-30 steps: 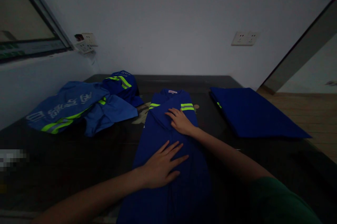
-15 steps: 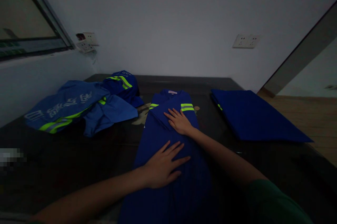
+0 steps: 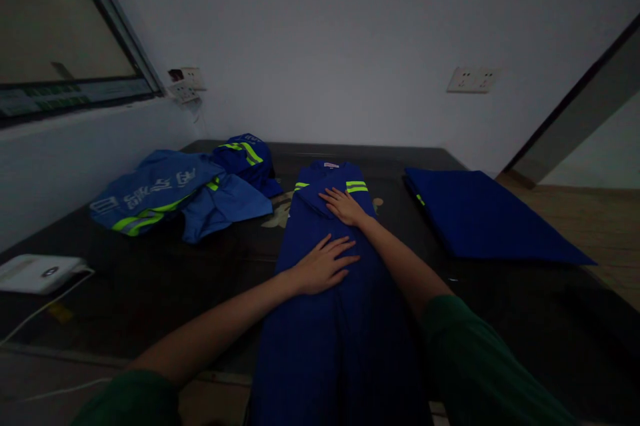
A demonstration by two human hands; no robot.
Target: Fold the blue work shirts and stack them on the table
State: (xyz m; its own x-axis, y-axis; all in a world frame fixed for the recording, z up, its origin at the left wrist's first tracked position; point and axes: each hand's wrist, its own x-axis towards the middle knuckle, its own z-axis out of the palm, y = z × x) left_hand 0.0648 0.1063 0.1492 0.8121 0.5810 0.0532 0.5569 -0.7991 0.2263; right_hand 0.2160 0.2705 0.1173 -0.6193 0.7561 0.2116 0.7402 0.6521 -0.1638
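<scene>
"Both hands show farther off than half a second ago, and a white device has come into plain view at near left. Where's the garment?"

"I have the blue garment lying lengthwise down the middle of the table, collar at the far end, the other end running past the near edge."

"And what are the hands doing on it?"

"Left hand rests flat, fingers spread, midway along. Right hand is spread too, farther along, across what looks like a folded-over sleeve. I'd say it pins that fold while the other steadies the front. I see no pinching."

"Anything around it?"

"Crumpled blue clothes heaped at left, a flat folded blue piece at right; I judge they're kept apart so they don't mix. Beyond, I see wall sockets at far right."
</scene>
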